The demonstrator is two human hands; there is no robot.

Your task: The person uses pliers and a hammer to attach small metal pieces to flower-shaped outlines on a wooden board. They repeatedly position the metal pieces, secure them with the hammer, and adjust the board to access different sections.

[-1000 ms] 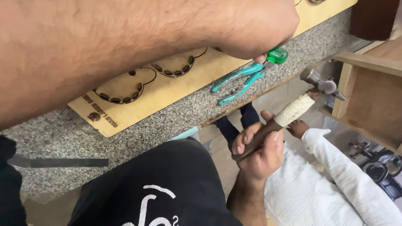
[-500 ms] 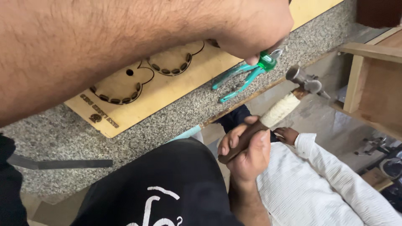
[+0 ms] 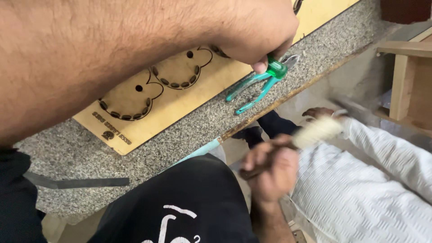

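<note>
Closest to the camera, the person's dark shirt fills the lower middle, and just past it the right hand (image 3: pixel 270 173) is fisted tight round the wooden handle of a hammer (image 3: pixel 310 135), which is held out over the gap beyond the counter edge; the pale wrapped part of the handle is smeared with blur and the head cannot be made out clearly. Under and behind it lies another person in a white ribbed shirt (image 3: pixel 360 189), a hand of theirs showing near the hammer. A flat dark metal strip (image 3: pixel 85 182) lies on the speckled granite counter (image 3: pixel 189 130) at the near left. Further on, a light wooden board (image 3: pixel 175 108) rests on the counter, cut with two rounded shapes ringed by small slots. The left forearm sweeps across the top, and the left hand (image 3: pixel 256 31) is closed, its fingertips pinching a small green-handled tool (image 3: pixel 276 69) upright against the counter. Touching it lie pliers (image 3: pixel 254 87) with teal grips, beside the board's edge. At the far right stands a wooden frame (image 3: pixel 405 76).
</note>
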